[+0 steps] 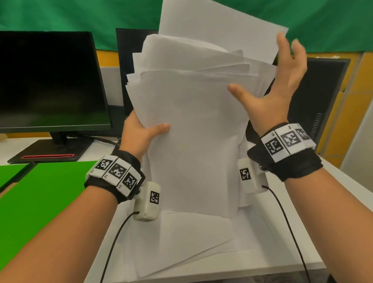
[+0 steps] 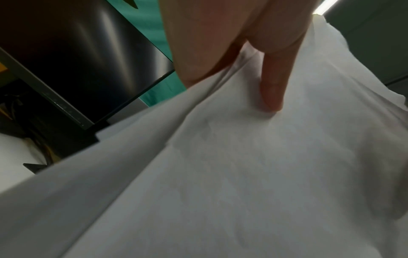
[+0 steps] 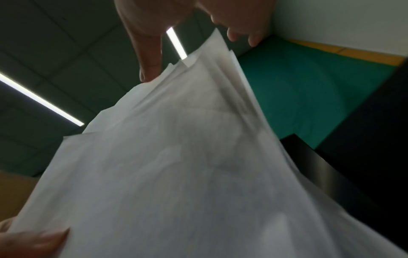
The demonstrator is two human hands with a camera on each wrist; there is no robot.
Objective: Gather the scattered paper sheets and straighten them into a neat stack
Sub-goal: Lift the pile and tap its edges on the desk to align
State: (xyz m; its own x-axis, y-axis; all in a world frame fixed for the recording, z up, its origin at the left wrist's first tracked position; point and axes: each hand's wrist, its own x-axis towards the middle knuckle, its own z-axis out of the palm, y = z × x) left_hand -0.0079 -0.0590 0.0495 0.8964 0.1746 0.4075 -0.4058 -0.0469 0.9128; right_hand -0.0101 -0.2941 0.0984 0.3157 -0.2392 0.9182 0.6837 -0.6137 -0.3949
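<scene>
Left hand (image 1: pixel 141 132) gripping uneven sheets (image 1: pixel 192 121) upright at frame centre, right hand (image 1: pixel 275 88) fingers spread wide beside them, more paper (image 1: pixel 193 241) flat on bench (image 1: pixel 254 264) below

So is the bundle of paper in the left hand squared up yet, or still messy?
Still messy: the paper bundle shows staggered, fanned top edges, one sheet jutting high.

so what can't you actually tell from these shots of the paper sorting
- Left hand fingers: head view, hidden behind the held paper bundle.
- Sheet count in the bundle: wrist views blurred, edges overlap.
- Loose sheets on the table: head view, partly covered by the bundle.
- Right hand contact with the paper: unclear.
</scene>
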